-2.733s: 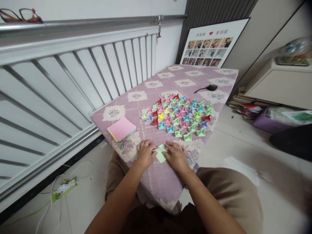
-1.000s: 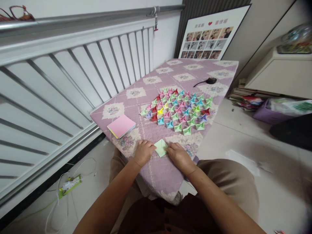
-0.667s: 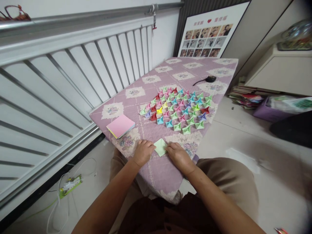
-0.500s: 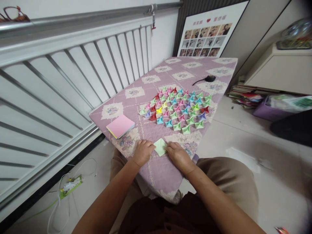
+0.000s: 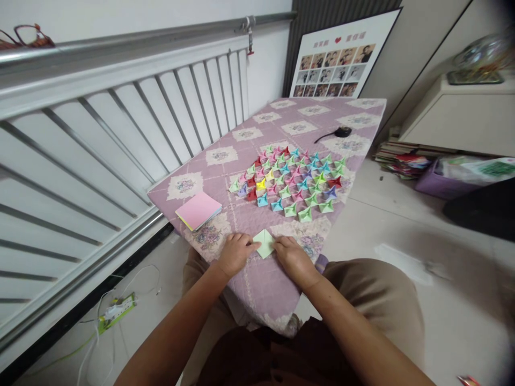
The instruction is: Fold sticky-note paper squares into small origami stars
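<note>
A pale green folded paper [image 5: 264, 244] lies as a diamond on the tablecloth near the table's front corner, a crease line showing at its top point. My left hand [image 5: 236, 253] grips its left corner, thumb on top and fingers curled. At the right corner, my right hand [image 5: 293, 258] pinches the edge with bent fingers. Beyond the hands stand rows of small folded paper pieces [image 5: 304, 214] in green, blue, red, pink, yellow and purple. To the left lies a stack of square paper [image 5: 198, 210] with a pink sheet on top.
The purple patterned tablecloth [image 5: 263, 297] covers the table, with a black object with a thin tail [image 5: 343, 132] toward the back. A white radiator [image 5: 132, 134] borders the left side. On the floor lies a power strip [image 5: 117, 312]; a purple bin [image 5: 438, 179] is at right.
My left thumb has slid slightly inward over the paper's left corner. My right hand stays at the right corner, and the view has shifted a little.
</note>
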Motion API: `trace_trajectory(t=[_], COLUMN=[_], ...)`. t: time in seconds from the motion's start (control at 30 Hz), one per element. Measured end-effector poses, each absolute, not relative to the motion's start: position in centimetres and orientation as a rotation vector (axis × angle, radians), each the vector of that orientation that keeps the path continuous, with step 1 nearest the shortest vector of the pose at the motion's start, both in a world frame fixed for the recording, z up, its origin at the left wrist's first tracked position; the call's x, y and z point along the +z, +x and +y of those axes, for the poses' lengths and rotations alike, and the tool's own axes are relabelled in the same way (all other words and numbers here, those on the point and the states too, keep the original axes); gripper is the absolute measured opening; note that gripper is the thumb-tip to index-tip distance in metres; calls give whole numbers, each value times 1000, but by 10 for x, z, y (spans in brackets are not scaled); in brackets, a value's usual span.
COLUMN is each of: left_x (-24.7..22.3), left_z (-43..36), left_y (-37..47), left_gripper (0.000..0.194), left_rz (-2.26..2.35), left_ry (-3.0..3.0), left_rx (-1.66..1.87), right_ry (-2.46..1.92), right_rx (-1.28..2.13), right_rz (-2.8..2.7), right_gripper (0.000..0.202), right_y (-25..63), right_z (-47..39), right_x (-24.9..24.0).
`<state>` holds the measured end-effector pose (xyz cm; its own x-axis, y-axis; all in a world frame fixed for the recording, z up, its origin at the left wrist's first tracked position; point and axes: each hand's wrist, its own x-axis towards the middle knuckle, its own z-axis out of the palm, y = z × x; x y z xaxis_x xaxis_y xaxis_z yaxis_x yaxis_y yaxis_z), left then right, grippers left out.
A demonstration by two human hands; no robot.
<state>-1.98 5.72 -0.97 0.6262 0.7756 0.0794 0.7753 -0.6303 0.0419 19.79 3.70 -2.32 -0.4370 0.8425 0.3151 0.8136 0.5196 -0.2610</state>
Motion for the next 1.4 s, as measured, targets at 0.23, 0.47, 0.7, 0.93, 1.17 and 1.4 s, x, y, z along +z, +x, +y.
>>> trace_trajectory(t=[0.23,0.47,0.7,0.93,1.17,1.4], left_x=[-4,-4,-4,-5,-7,-10], left_z=[55,55,56,58,54,45], left_y=[-19,-18,-20,-32,-32,-25], left_gripper=[33,30,33,34,30,32], left_rz=[1320,1318,1316,1318,1453,1669], left_ry=[2887,2905,2876,2840,2774,2706], left_rx=[100,95,119,128,163,256], right_ry=[-1364,-1282,-1374,-1400,-1422,-1430], right_rx=[42,-8,67,90,109,99], right_rz=[-2188,-2267,-2326,-2298,-2284,-2292], right_gripper=[30,30,33,32,30,30], right_y=[200,174,168,168,167,167], right_z=[34,16,11,11,11,11], right_x=[-26,-23,-24,-23,-22,-20])
